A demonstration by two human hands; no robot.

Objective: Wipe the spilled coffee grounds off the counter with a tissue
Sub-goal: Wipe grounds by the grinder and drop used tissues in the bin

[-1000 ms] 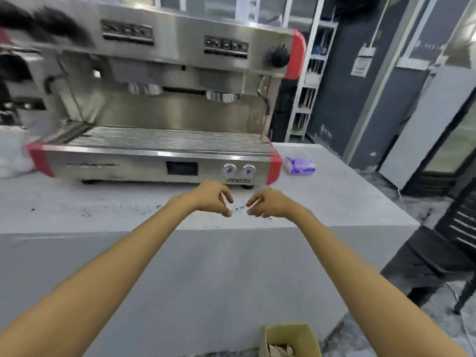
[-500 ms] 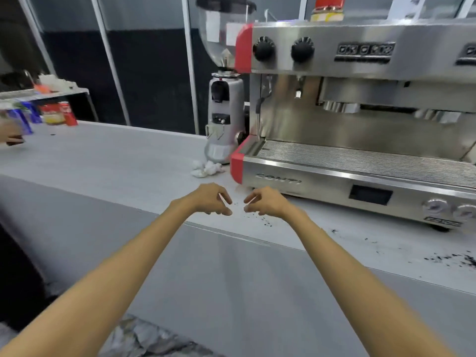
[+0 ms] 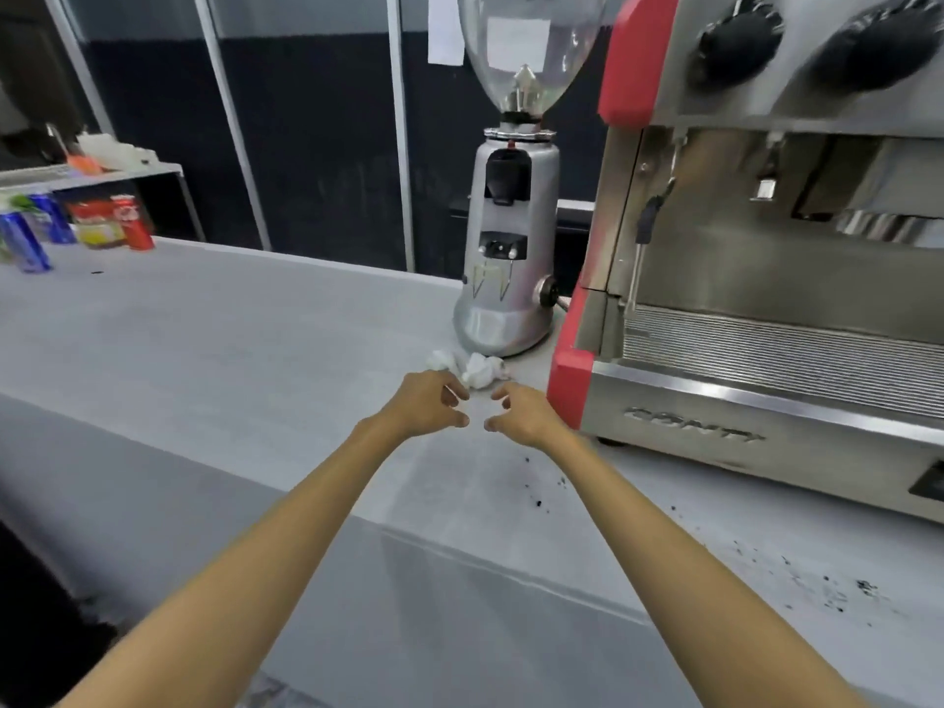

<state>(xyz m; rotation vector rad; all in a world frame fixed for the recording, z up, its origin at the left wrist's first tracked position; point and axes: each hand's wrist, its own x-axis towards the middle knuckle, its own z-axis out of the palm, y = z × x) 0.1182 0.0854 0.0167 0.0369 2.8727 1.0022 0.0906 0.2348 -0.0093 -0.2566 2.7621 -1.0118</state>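
here, over a grey counter bearing an espresso machine and coffee grinder, left hand and right hand hover loosely curled, empty, just short of crumpled tissue; coffee grounds speckle the counter's right.

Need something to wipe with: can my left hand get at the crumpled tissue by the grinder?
Probably yes: the left hand is just short of the crumpled tissue, and nothing lies between.
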